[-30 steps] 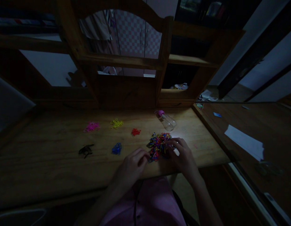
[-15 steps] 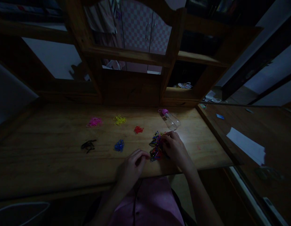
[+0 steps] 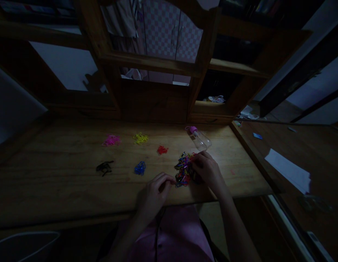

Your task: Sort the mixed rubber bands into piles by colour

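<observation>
A mixed pile of small coloured pieces, which look like paper clips (image 3: pixel 182 171), lies on the wooden desk in front of me. My right hand (image 3: pixel 208 169) reaches over the pile's right side, its fingers bent and closed among the pieces; what they pinch is hidden. At the pile's lower left edge, my left hand (image 3: pixel 160 187) rests with thumb and forefinger pressed together; anything between them is too small to make out. To the left lie separate one-colour heaps: red (image 3: pixel 162 150), blue (image 3: pixel 140 168), yellow (image 3: pixel 141 138), pink (image 3: pixel 112 140) and black (image 3: pixel 105 167).
A clear bottle with a pink cap (image 3: pixel 200 138) lies on its side behind the pile. Wooden shelving (image 3: pixel 154 100) rises along the desk's back. On a lower surface to the right are white papers (image 3: pixel 288 171) and a small blue packet (image 3: pixel 257 135). The room is dim.
My view has shifted slightly, so everything sits a little further right. The right hand's fingers have moved slightly over the pile; the left hand stays at its edge.
</observation>
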The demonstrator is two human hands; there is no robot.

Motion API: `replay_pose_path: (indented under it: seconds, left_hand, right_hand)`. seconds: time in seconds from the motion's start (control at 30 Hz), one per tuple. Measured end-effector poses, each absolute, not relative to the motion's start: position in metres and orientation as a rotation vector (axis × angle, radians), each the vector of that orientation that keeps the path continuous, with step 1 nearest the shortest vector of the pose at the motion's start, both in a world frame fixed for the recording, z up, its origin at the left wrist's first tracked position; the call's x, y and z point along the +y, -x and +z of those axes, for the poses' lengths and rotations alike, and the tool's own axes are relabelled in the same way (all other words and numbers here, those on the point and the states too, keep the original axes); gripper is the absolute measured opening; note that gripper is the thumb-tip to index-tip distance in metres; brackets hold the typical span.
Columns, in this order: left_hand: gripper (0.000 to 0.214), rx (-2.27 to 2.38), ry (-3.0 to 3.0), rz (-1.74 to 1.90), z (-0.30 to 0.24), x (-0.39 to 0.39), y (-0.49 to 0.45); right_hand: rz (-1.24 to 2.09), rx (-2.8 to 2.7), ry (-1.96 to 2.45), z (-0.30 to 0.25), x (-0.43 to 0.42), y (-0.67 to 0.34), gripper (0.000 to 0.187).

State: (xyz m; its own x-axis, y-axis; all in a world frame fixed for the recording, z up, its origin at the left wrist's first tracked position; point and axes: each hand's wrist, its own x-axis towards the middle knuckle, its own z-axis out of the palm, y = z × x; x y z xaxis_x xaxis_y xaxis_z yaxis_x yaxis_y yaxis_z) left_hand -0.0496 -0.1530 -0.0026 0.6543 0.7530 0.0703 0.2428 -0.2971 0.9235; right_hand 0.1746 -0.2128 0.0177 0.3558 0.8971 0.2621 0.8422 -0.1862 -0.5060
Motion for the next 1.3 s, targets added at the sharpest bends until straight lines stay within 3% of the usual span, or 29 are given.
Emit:
replay_pose_path:
  seconds: [0.1, 0.33, 0.73, 1.03, 1.3]
  left_hand:
    - [0.02, 0.789, -1.852, 0.608, -0.004, -0.152, 0.05]
    - [0.02, 0.793, -1.853, 0.603, -0.004, -0.152, 0.05]
    - [0.021, 0.784, -1.52, 0.636, 0.0, -0.149, 0.041]
    - [0.035, 0.629, -1.239, 0.683, 0.03, -0.154, 0.017]
    - [0.027, 0.656, -1.25, 0.698, 0.023, -0.159, 0.013]
  right_hand:
    - [0.207, -1.389, 1.973, 0.02, -0.218, -0.179, 0.006]
    - [0.557, -0.955, 1.753, 0.027, -0.226, -0.182, 0.026]
    - [0.929, -0.572, 1.387, 0.034, -0.228, -0.163, 0.025]
    - [1.171, -0.559, 1.215, 0.039, -0.228, -0.132, 0.022]
    - [1.174, -0.648, 1.35, 0.044, -0.232, -0.127, 0.035]
